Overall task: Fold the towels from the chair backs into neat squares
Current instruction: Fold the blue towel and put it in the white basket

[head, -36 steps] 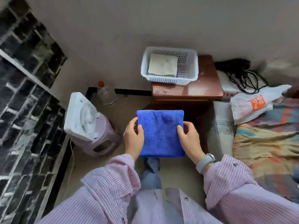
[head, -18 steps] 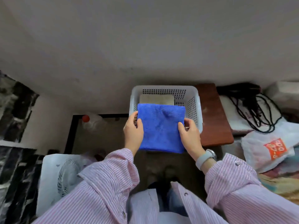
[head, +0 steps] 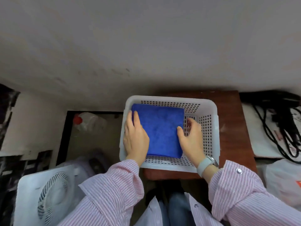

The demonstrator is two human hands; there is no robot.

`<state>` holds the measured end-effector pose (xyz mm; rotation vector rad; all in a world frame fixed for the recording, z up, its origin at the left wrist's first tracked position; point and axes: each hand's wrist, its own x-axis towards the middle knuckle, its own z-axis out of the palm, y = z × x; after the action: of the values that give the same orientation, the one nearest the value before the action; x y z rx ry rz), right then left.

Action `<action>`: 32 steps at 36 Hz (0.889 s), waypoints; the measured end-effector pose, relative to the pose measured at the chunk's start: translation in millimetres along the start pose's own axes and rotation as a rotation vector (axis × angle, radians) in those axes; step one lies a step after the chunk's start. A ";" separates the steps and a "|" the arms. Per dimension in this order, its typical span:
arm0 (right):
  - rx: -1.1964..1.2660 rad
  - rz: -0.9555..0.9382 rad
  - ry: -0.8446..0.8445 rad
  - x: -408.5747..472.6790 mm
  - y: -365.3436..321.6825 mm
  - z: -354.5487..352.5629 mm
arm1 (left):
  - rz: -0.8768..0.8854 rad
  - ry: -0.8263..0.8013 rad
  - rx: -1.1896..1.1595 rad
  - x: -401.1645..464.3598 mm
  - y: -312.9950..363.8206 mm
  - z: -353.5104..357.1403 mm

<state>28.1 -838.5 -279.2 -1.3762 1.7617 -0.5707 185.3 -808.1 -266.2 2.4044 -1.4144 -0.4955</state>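
Blue microfibre towel (head: 160,131), folded square, lies inside the white perforated basket (head: 210,128), toward its left side. Left hand (head: 136,138) rests on the towel's left edge with fingers straight and relaxed. Right hand (head: 191,139) is at the right edge, thumb touching the cloth, fingers loose and gripping nothing. The basket sits on a reddish-brown wooden table (head: 232,128).

1. I see the folded towel (head: 160,130) lying in the basket (head: 210,132), toward its left side.
2. The basket sits on the small table (head: 231,128), by the wall.
3. My left hand (head: 136,140) rests on the towel's left edge; my right hand (head: 191,137) touches its right edge.
4. A fan (head: 47,198) stands on the floor, left of the table.
5. A bottle (head: 86,120) lies behind the fan.
6. Cables (head: 275,126) lie right of the table.
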 end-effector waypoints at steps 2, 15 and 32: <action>-0.218 -0.224 0.112 -2.7 -6.2 -4.2 | 0.163 0.028 0.100 -1.2 -0.7 8.1; -0.799 -0.550 -0.172 35.6 27.5 48.1 | 0.310 -0.131 0.388 32.0 -25.7 58.1; -0.759 -0.521 -0.235 29.2 -35.4 7.6 | 0.196 -0.164 0.158 26.7 0.3 -2.6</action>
<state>52.5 -875.9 -266.0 -2.3518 1.4693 0.0397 198.3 -831.6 -267.4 2.3544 -1.8005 -0.5603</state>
